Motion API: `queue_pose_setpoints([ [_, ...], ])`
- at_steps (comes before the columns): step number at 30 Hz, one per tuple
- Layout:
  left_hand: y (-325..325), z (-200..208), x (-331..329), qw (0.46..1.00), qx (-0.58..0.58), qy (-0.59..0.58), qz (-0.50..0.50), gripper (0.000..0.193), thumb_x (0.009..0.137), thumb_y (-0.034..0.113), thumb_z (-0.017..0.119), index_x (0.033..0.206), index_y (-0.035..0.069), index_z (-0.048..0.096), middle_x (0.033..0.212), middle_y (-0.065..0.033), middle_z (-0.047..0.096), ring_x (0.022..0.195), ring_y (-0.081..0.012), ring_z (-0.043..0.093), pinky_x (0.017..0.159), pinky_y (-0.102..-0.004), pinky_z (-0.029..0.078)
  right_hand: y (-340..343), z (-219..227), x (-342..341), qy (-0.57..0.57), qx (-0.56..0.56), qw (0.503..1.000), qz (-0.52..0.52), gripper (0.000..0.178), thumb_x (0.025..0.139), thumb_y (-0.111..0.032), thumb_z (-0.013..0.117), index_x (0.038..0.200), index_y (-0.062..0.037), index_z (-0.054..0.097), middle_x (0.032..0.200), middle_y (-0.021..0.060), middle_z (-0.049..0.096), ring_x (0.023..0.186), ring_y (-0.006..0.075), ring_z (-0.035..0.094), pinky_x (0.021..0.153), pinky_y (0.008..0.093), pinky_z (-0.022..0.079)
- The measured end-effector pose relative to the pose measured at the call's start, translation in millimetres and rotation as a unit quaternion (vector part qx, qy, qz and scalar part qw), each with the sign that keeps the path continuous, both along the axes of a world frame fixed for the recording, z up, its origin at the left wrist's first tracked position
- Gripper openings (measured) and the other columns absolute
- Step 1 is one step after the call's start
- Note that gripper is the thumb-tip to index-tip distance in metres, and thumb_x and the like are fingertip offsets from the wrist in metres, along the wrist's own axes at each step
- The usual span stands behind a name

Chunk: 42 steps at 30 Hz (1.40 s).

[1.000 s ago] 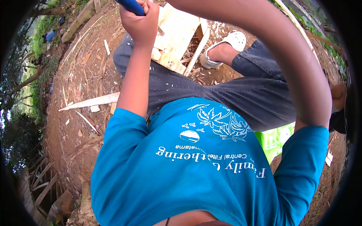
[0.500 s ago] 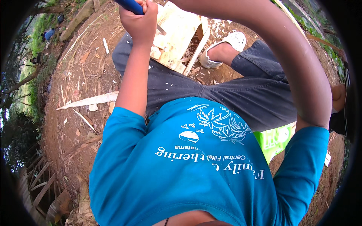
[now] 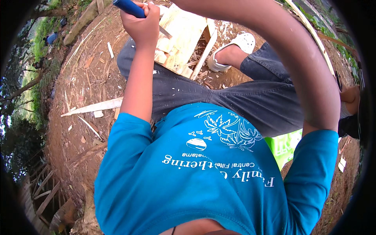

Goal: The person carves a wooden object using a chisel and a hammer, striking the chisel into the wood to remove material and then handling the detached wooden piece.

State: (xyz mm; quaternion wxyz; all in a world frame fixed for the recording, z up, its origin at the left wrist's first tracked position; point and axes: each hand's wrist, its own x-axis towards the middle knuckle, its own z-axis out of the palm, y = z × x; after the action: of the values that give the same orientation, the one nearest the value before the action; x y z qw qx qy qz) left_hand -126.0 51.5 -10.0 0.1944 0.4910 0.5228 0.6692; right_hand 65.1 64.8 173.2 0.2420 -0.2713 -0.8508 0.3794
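My left hand [image 3: 141, 25] is wrapped around the blue handle of a chisel [image 3: 129, 8] near the top edge. Its metal blade slants down to the right from under my fist, with the tip close to the top of a pale wooden block [image 3: 184, 29]. That block stands between my legs, and loose wood chips [image 3: 162, 45] lie on its near left part. My right arm reaches up across the upper right and leaves the picture at the top, so the right hand is out of view.
A long pointed wood strip [image 3: 94, 106] and scattered shavings lie on the brown dirt at left. My foot in a white clog [image 3: 244, 42] rests right of the block. A green bag [image 3: 284, 147] lies by my right side. Another person's leg [image 3: 349, 96] shows at the right edge.
My left hand and the chisel have shifted slightly left. The right arm has also moved a little left, with its hand still out of the picture.
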Motion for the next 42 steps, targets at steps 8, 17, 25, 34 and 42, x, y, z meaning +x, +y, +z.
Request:
queue_pose_setpoints([
  [8,9,-2,13,0.998,0.022,0.035,0.05,0.02,0.089,0.0,0.071,0.099,0.005,0.054,0.084,0.0024,0.053,0.077,-0.0098,0.055,0.072,-0.0269,0.047,-7,30,-5,-0.037,-0.04,0.996,-0.069,0.028,0.101,-0.016,0.053,0.118,-0.0005,0.068,0.087,0.0237,0.072,0.08,0.036,0.072,0.075,0.0454,0.057],
  [17,15,-29,-7,0.99,0.01,-0.106,-0.094,0.036,0.081,-0.002,0.08,0.096,0.008,0.05,0.076,0.0009,0.056,0.064,-0.0072,0.06,0.059,-0.0235,0.052,14,-37,-13,-0.062,0.074,0.994,-0.049,0.031,0.1,-0.015,0.054,0.122,0.0017,0.067,0.09,0.0236,0.072,0.08,0.0396,0.07,0.074,0.0457,0.057],
  [25,8,-15,9,0.994,0.011,-0.087,-0.061,0.03,0.084,-0.002,0.073,0.095,0.005,0.046,0.075,0.0019,0.052,0.063,-0.0049,0.053,0.06,-0.0212,0.048,3,-5,11,0.056,0.006,0.997,-0.044,0.029,0.104,-0.012,0.052,0.126,0.0003,0.066,0.074,0.0121,0.062,0.062,0.0205,0.056,0.061,0.0357,0.047],
  [34,-1,10,-8,0.999,0.021,0.028,-0.001,0.03,0.085,0.002,0.076,0.094,0.005,0.048,0.075,0.0015,0.053,0.065,-0.0051,0.053,0.063,-0.0206,0.047,-11,-14,10,0.083,0.022,0.991,-0.104,0.034,0.105,-0.013,0.053,0.136,-0.0018,0.063,0.067,0.0024,0.054,0.057,0.0076,0.043,0.053,0.03,0.036],
  [42,0,7,-2,0.996,0.014,0.08,0.03,0.028,0.084,-0.001,0.075,0.091,0.006,0.049,0.075,0.0028,0.053,0.067,-0.0036,0.052,0.065,-0.02,0.045,-13,14,26,0.035,-0.017,0.998,-0.042,0.032,0.105,-0.014,0.052,0.13,-0.0018,0.066,0.063,0.0035,0.054,0.054,0.0104,0.046,0.052,0.0312,0.037],
])
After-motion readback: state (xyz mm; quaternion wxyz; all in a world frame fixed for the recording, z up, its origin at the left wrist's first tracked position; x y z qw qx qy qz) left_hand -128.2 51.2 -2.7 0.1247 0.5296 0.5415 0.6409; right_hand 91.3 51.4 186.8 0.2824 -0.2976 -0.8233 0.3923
